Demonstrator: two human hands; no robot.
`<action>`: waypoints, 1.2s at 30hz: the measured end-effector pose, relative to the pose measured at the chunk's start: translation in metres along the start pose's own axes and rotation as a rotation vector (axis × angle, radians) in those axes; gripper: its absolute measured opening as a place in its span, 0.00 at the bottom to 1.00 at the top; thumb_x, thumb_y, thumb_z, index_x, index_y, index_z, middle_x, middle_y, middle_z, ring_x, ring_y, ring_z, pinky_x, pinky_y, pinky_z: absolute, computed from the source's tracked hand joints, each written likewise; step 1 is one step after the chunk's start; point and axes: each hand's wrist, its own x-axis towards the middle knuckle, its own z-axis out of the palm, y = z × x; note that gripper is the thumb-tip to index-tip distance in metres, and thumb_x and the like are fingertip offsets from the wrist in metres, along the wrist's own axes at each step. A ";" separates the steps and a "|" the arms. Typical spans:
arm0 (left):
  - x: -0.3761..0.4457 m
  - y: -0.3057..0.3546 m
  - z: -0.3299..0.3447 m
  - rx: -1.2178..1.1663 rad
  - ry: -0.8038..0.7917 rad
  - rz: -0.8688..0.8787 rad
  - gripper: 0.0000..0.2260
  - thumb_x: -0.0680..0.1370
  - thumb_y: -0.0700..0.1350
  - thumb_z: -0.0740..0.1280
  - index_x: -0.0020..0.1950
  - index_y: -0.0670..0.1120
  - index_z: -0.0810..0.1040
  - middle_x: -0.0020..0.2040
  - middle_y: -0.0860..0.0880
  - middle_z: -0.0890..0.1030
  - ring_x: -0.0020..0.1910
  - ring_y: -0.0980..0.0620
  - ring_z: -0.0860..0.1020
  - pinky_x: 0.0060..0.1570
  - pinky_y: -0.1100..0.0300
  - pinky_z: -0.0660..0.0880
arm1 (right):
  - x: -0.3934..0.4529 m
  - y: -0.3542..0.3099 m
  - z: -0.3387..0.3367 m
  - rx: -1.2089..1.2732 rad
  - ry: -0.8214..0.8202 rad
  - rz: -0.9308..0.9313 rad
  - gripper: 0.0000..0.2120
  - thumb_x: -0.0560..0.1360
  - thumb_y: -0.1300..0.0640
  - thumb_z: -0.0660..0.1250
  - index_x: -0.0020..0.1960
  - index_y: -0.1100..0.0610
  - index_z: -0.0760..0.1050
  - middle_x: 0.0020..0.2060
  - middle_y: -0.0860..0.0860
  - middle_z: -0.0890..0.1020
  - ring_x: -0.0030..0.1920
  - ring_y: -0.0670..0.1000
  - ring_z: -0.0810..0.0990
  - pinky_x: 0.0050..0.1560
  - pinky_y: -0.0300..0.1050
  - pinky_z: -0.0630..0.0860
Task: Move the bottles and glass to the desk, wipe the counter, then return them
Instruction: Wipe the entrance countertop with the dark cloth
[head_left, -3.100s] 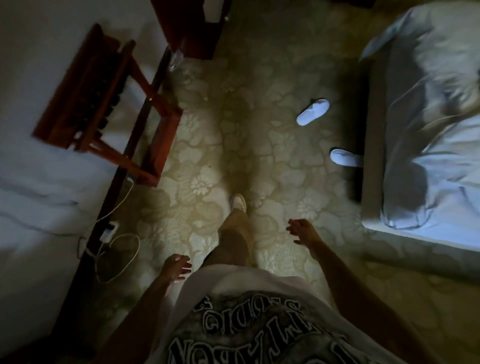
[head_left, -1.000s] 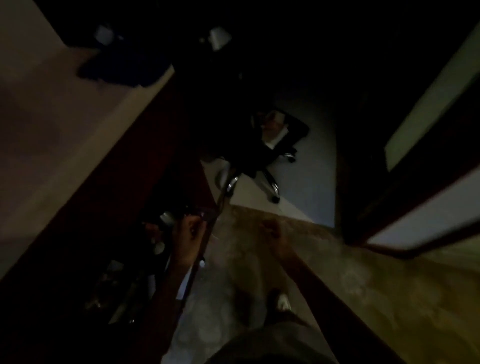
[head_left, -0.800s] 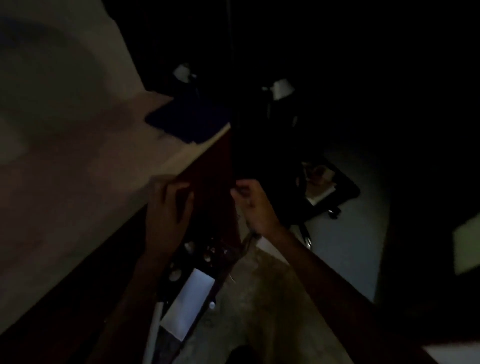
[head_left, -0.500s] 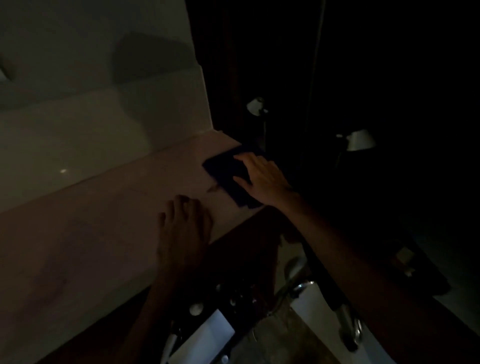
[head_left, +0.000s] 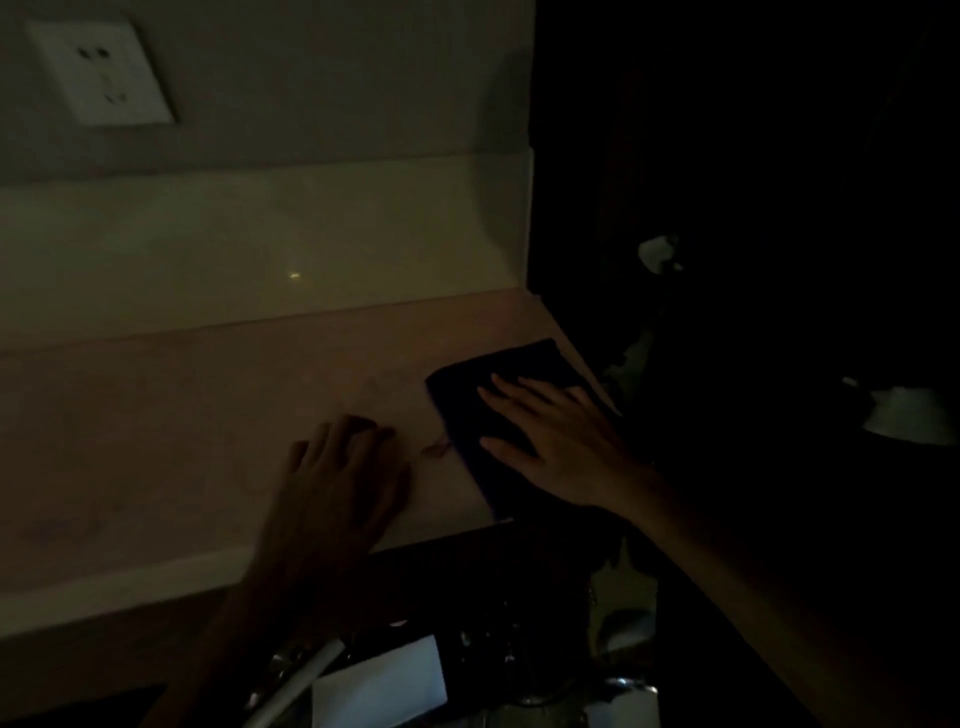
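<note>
The room is very dark. A pale stone counter (head_left: 182, 415) runs across the head view below a light backsplash. A dark folded cloth (head_left: 467, 395) lies at the counter's right end. My right hand (head_left: 550, 441) rests flat on the cloth with fingers spread. My left hand (head_left: 343, 467) lies palm down on the bare counter just left of the cloth, holding nothing. A small dark mark (head_left: 436, 451) sits on the counter between the hands. No bottles or glass show on the counter.
A white wall socket (head_left: 101, 73) is at the upper left. Under the counter's front edge an open dark shelf holds a white card (head_left: 379, 686) and small shiny items. To the right, darkness with two pale shapes (head_left: 909, 415).
I walked from the carpeted floor to the counter. Both hands rose onto it; the right hand settled flat on the dark cloth, and the view has closed in on the counter.
</note>
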 end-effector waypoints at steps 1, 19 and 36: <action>-0.001 -0.004 -0.002 0.020 -0.002 -0.020 0.23 0.79 0.60 0.54 0.63 0.47 0.77 0.60 0.47 0.76 0.55 0.44 0.76 0.50 0.50 0.69 | 0.007 0.005 -0.001 0.021 -0.007 -0.019 0.30 0.78 0.33 0.44 0.78 0.41 0.48 0.78 0.40 0.50 0.78 0.44 0.49 0.73 0.50 0.50; 0.000 -0.004 -0.011 0.051 -0.029 -0.104 0.19 0.78 0.60 0.58 0.61 0.51 0.77 0.57 0.51 0.75 0.52 0.47 0.75 0.48 0.53 0.69 | 0.135 0.021 0.017 0.037 -0.094 0.007 0.30 0.77 0.33 0.40 0.78 0.40 0.47 0.79 0.43 0.50 0.79 0.49 0.48 0.76 0.56 0.47; -0.040 -0.104 -0.027 0.030 0.007 -0.217 0.19 0.77 0.59 0.58 0.62 0.52 0.76 0.56 0.52 0.75 0.53 0.49 0.74 0.48 0.53 0.69 | 0.232 -0.065 0.044 0.077 -0.087 -0.070 0.28 0.79 0.35 0.41 0.78 0.40 0.50 0.79 0.43 0.51 0.78 0.47 0.49 0.76 0.52 0.47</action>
